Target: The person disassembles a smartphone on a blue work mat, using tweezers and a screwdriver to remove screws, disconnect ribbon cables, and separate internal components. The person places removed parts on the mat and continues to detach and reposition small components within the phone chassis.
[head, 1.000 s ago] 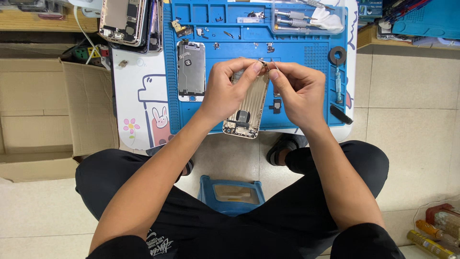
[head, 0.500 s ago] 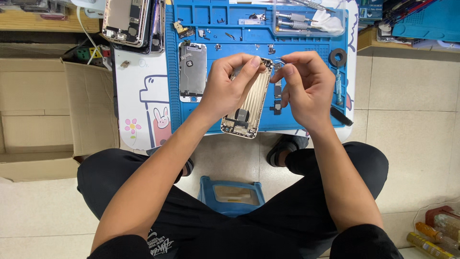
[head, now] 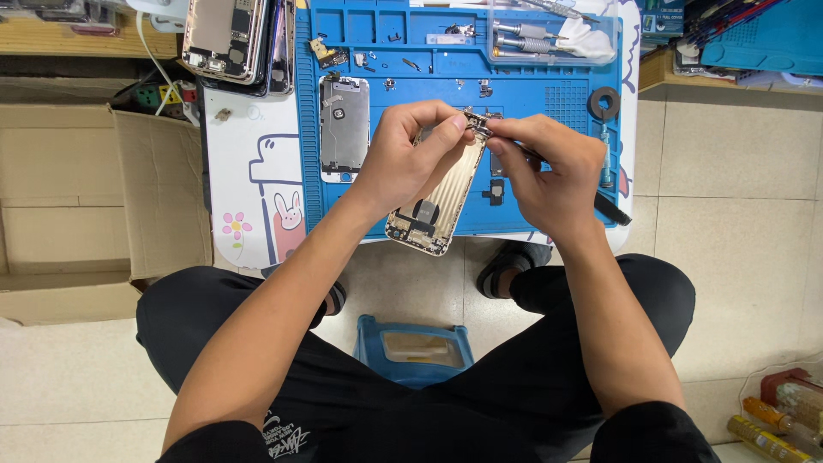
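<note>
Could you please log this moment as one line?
left hand: holds phone housing | right hand: holds black tool at housing's top | below: blue mat

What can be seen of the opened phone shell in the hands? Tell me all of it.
The phone shell is a gold-coloured rear housing, metal by the look, with its open inside facing up and dark and silvery parts showing near its lower end. It is held tilted above the blue work mat, lower end toward the person. The left hand grips its upper part, hiding some of it. The right hand meets its top edge with a thin dark tool; what the tip touches is too small to tell.
</note>
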